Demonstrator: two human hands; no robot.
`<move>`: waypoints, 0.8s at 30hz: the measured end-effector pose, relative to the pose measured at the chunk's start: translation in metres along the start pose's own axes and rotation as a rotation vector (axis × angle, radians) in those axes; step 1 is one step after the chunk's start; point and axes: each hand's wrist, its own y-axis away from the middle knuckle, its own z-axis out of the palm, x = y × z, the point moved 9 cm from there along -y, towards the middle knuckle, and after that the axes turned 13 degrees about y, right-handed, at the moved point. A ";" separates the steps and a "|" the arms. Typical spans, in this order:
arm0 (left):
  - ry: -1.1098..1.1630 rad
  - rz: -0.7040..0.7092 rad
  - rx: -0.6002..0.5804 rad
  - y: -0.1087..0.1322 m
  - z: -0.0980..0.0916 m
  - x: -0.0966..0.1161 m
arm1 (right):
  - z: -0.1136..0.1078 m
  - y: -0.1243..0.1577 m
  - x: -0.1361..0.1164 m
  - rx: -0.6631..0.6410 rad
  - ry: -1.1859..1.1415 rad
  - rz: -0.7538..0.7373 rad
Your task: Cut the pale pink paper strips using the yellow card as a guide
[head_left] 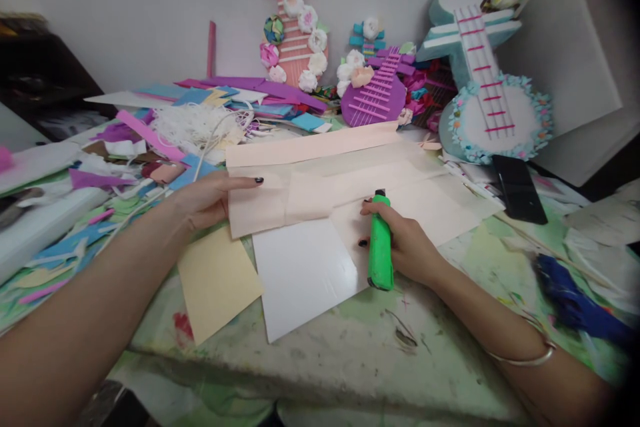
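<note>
My right hand (407, 240) is closed around a bright green utility knife (380, 247), its tip resting on a pale pink foam sheet (350, 190) in the middle of the table. My left hand (207, 199) lies flat with fingers stretched out, pressing down the left end of that pink sheet. A white glossy board (300, 273) sits under the sheet's near edge. A yellow card (217, 280) lies to the left of the board, below my left hand.
Foam guitar models stand against the wall: a pink one (295, 33), a purple one (375, 93) and a teal-and-white one (480, 80). A black phone (520, 190) lies at right. Coloured foam scraps (150, 140) crowd the left. A blue object (575, 303) lies at the far right.
</note>
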 end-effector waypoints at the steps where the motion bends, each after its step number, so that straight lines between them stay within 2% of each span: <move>1: 0.075 -0.059 -0.032 0.000 0.004 -0.006 | 0.000 0.000 0.000 0.003 0.000 -0.001; 3: 0.205 -0.157 -0.069 0.001 0.009 -0.014 | -0.001 -0.001 -0.001 0.010 0.000 -0.003; 7: 0.349 -0.261 -0.077 0.007 0.012 -0.019 | -0.002 -0.001 -0.003 0.014 -0.010 -0.013; 11: 0.437 -0.268 -0.110 0.016 0.017 -0.015 | -0.001 -0.001 -0.002 0.008 0.012 -0.004; 15: 0.408 -0.254 -0.177 0.023 0.027 -0.013 | -0.002 -0.001 -0.002 0.011 0.013 -0.009; 19: 0.431 -0.260 -0.117 0.023 0.027 -0.019 | 0.000 -0.001 -0.001 0.000 0.027 -0.007; 24: 0.537 -0.348 -0.061 0.023 0.028 -0.029 | 0.000 -0.001 0.000 0.000 0.018 0.003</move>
